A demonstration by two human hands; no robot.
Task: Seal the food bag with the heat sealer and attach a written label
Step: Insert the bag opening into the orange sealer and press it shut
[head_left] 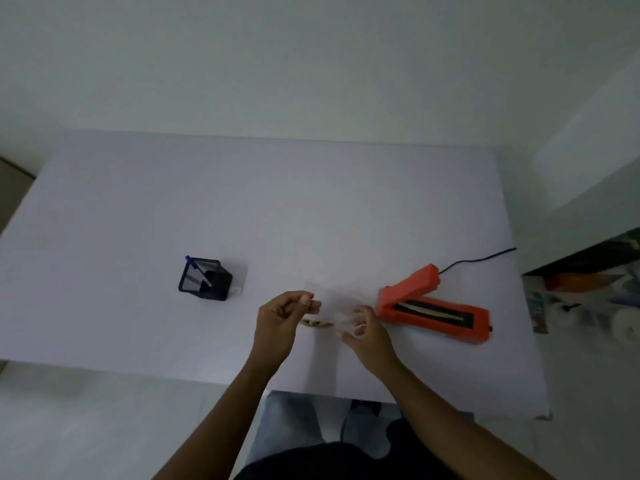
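Observation:
A clear plastic food bag (334, 299) with brownish food at its bottom is held above the white table (138, 209) near the front edge. My left hand (280, 323) pinches the bag's left edge between thumb and fingers. My right hand (363, 329) grips the bag's right side. The orange heat sealer (433, 306) lies just right of my right hand with its lid raised and the dark sealing strip showing. A black mesh pen holder (205, 279) with a blue pen (197, 270) stands to the left; a small white piece (237, 290) lies against it.
The sealer's black cord (478, 259) runs off the table's right edge. A dark shelf with cluttered items (588, 292) stands at the far right. A white wall rises behind the table. My legs show under the front edge.

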